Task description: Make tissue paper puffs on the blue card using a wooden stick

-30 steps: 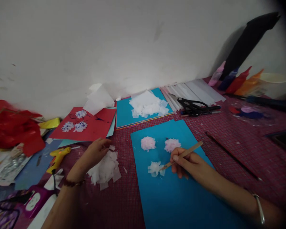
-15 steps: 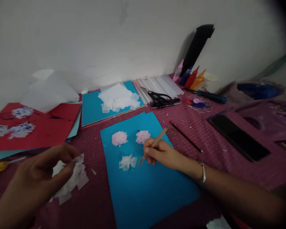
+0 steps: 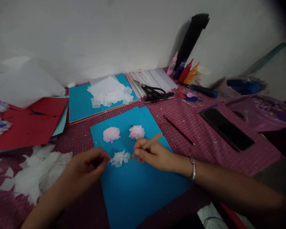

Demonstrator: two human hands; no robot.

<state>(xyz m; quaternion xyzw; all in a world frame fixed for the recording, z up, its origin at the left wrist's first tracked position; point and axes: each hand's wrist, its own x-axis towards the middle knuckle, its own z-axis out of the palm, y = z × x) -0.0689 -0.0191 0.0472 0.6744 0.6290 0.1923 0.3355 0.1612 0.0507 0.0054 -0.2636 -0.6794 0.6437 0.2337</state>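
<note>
On a blue sheet of paper [image 3: 143, 194] lies a cluster of white tissue pieces [image 3: 120, 158], below two pale pink tufts, a left one [image 3: 111, 135] and a right one [image 3: 136, 132]. My right hand [image 3: 152, 154] is closed around a flat wooden stick [image 3: 154, 139], its lower tip at the cluster's right edge. At the cluster's left side, my left hand [image 3: 89, 167] pinches what looks like a small white tissue piece, mostly hidden by the fingertips. A loose heap of white tissue pieces [image 3: 35, 175] lies on the cloth behind my left forearm.
Black scissors [image 3: 153, 92] lie at the back beside more tissue squares [image 3: 109, 90]. A dark red pencil-like stick [image 3: 178, 129] and a phone [image 3: 227, 128] are to the right. Paint bottles [image 3: 186, 70] stand by the wall. Red paper [image 3: 30, 124] lies left.
My left hand has moved right, from the tissue heap to the white cluster. My right hand keeps the stick, its tip now closer to the cluster. The view has shifted to the right.
</note>
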